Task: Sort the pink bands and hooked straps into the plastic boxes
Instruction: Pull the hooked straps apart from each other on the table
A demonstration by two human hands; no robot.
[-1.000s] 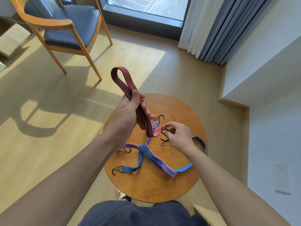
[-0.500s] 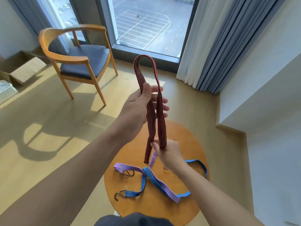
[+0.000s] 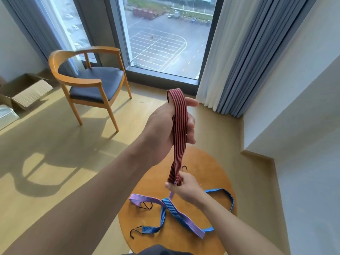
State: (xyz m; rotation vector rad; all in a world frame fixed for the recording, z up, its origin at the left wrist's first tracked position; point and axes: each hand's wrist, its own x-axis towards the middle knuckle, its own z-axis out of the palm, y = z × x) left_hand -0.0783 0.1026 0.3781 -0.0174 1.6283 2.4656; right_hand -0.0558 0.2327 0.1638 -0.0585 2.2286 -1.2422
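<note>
1. Floor (image 3: 55, 144): pale wood, sunlit, chair shadow across it; window (image 3: 165, 43) on the far side; grey curtain (image 3: 239, 52) to its right.
2. Chair (image 3: 88, 83): wooden armchair, dark seat, left of centre, near the window; open cardboard box (image 3: 25, 92) on the floor to its left.
3. Table (image 3: 217, 166): round, wooden, low in frame beneath the hands; well apart from the chair.
4. Left hand (image 3: 165, 126): raised above the table; fingers curled round the red strap (image 3: 179, 126) near its fold; fold pokes out above the hand.
5. Right hand (image 3: 185, 188): lower, just over the table; pinches the red strap's bottom ends; hands apart, one above the other, joined by the strap.
6. Red strap: dark stripes, doubled, hanging roughly upright between the hands, clear of the table; its ends hidden in the right hand.
7. Blue strap (image 3: 226, 196): lies on the table, looping from the right rim round the front to the left; crosses the purple strap (image 3: 185, 222), which runs diagonally from left to front.
8. Hooks: black hook (image 3: 135, 233) on the blue strap's left end, near the table's rim; second hook (image 3: 147, 206) beside the purple strap's left bend; third hook (image 3: 184, 168) on the table behind the red strap.
</note>
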